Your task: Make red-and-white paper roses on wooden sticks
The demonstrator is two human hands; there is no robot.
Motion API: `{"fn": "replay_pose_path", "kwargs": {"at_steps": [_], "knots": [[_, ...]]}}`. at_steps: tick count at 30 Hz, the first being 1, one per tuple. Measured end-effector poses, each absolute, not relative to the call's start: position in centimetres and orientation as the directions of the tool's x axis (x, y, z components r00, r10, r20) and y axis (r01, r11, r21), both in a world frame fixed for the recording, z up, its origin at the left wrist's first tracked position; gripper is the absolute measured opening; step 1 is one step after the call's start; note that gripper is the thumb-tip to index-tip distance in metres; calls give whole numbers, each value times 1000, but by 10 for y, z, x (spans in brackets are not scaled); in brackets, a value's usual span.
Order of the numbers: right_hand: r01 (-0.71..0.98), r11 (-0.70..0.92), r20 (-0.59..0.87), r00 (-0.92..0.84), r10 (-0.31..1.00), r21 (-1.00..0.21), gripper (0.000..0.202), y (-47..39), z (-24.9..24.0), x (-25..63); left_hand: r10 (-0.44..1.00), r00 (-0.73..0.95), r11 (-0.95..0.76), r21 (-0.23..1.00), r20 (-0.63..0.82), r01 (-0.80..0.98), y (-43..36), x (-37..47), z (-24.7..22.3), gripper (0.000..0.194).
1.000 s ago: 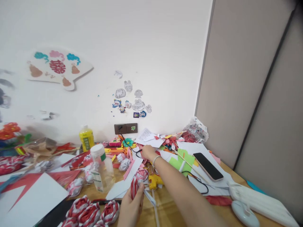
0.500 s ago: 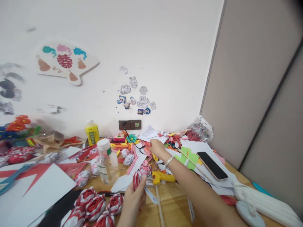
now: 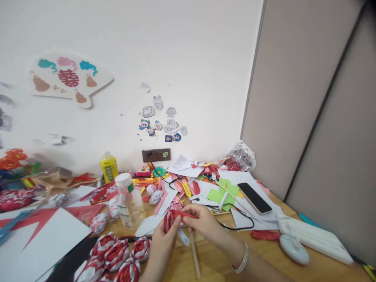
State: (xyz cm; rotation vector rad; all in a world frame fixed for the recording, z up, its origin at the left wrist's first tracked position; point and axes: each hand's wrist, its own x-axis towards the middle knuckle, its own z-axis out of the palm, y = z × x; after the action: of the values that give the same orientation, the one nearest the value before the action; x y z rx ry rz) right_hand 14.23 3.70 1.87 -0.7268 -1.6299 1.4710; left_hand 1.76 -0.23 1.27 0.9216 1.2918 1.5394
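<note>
Near the front middle of the table, my left hand (image 3: 165, 239) is closed around a red-and-white striped rolled paper piece (image 3: 168, 221). My right hand (image 3: 202, 222), fingers pinched, grips the end of a red paper strip (image 3: 182, 214). That strip reaches across to the striped piece and appears to touch it. Just behind my fingers is a pink-and-white paper rose (image 3: 176, 205). Below my hands a translucent glue stick (image 3: 195, 256) points toward me; the glue gun it belongs to is mostly hidden behind my right hand.
Several red-and-white paper roses (image 3: 116, 253) lie at front left, near white paper sheets (image 3: 58, 231) and blue scissors (image 3: 13, 225). A clear jar (image 3: 129, 203) and a yellow bottle (image 3: 108, 167) stand behind. Paper scraps, a phone (image 3: 254, 198) and a mouse (image 3: 294, 249) lie to the right.
My right hand has come back from the scrap pile toward me, bringing a red paper strip to the piece in my left hand. The view has turned slightly right.
</note>
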Motion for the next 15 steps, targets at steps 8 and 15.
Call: {"fn": "replay_pose_path", "kwargs": {"at_steps": [8,15], "knots": [[278,657,507,-454,732,-700,29,15,14,140,957,-267,37,965,-109,-259,3,17,-2,37],[517,835,580,-627,520,-189,39,17,1,145,956,-248,86,956,-158,-280,13,15,-16,45]]}}
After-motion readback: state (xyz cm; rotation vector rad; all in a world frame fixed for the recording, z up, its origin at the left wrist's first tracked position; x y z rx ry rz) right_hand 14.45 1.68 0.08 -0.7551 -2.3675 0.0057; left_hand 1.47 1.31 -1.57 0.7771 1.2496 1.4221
